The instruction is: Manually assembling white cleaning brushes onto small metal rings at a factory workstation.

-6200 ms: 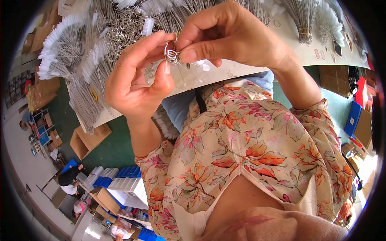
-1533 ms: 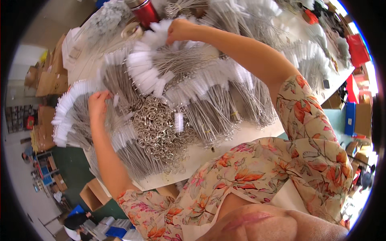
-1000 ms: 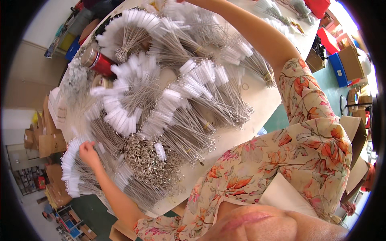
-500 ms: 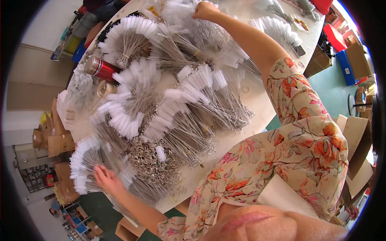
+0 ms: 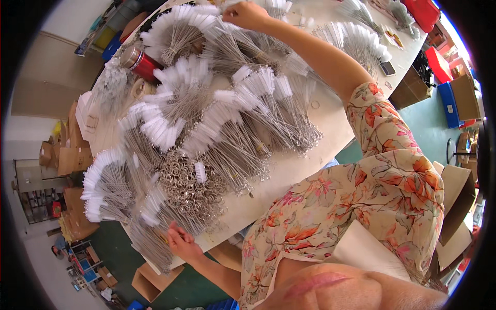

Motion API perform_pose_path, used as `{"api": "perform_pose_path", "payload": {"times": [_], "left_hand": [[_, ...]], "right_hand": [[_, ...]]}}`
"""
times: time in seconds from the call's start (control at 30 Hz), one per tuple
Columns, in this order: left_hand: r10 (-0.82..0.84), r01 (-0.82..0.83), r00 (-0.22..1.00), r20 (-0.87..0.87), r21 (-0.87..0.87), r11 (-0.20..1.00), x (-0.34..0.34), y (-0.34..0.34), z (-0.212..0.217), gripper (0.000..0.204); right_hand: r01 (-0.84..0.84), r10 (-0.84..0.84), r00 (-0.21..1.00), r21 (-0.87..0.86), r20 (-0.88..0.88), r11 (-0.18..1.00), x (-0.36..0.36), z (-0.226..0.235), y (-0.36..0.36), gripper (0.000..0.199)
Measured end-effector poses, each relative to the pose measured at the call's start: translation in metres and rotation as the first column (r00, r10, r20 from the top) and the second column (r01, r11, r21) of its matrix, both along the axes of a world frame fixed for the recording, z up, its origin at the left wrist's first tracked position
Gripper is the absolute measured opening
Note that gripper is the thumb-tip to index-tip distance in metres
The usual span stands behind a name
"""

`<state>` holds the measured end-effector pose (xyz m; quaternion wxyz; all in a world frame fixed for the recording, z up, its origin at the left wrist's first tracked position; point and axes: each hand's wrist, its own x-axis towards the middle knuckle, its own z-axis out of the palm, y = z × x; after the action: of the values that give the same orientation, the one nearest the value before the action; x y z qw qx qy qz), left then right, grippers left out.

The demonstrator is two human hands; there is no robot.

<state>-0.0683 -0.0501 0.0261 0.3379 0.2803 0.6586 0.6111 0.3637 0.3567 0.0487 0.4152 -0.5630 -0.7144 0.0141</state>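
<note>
The white table [image 5: 289, 173] is covered with fanned bundles of thin wire brushes [image 5: 227, 124] with white bristle tips. A heap of metal rings [image 5: 188, 188] lies near its near edge. My right hand [image 5: 248, 14] is stretched across to the far side, its fingers closed on white tips of a far brush bundle [image 5: 181, 28]. My left hand [image 5: 181, 240] rests at the near table edge, beside the ring heap and on the wire stems there. Its fingers are bent, and I cannot make out whether they hold anything.
A red metal flask [image 5: 139, 62] lies among the brushes at the far left. Cardboard boxes [image 5: 67, 155] stand on the floor to the left and below the table [image 5: 150, 281]. Red and blue crates [image 5: 449, 77] stand at the right. My floral sleeve [image 5: 382, 170] hangs over the table's near edge.
My left hand has slid along the brush fans back to the near table edge by the rings. My right arm has stayed stretched out over the far bundles.
</note>
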Motion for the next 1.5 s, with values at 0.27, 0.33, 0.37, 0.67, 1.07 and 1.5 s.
{"api": "perform_pose_path", "payload": {"times": [0.27,0.33,0.37,0.67,1.07,1.5], "left_hand": [[0.017,-0.019,0.993,0.114,0.018,1.000,0.000,-0.051,-0.021,0.027],[0.043,-0.045,0.991,0.129,0.019,0.999,0.004,-0.053,-0.025,0.027],[0.045,-0.045,0.989,0.144,-0.003,0.999,0.009,-0.052,-0.024,0.026],[-0.056,0.039,0.977,0.205,0.082,0.996,0.023,-0.051,-0.041,0.024],[-0.218,0.302,0.941,-0.257,0.358,0.884,0.113,0.063,0.040,0.025],[0.122,0.552,0.434,-0.893,0.370,0.748,0.128,0.068,0.009,0.019]], "right_hand": [[0.032,0.028,0.982,-0.314,0.184,0.949,-0.040,-0.001,-0.030,0.028],[0.057,0.022,0.973,-0.332,0.231,0.941,-0.057,0.001,-0.025,0.028],[0.142,-0.039,0.950,-0.315,0.311,0.938,-0.061,-0.004,-0.020,0.028],[0.233,-0.162,0.959,-0.318,0.232,0.919,-0.053,0.004,-0.014,0.025],[-0.858,0.705,0.310,0.132,-0.638,0.496,-0.170,0.044,-0.215,0.028],[-0.924,0.103,0.137,-0.090,-0.985,0.371,-0.176,-0.014,-0.281,0.030]]}}
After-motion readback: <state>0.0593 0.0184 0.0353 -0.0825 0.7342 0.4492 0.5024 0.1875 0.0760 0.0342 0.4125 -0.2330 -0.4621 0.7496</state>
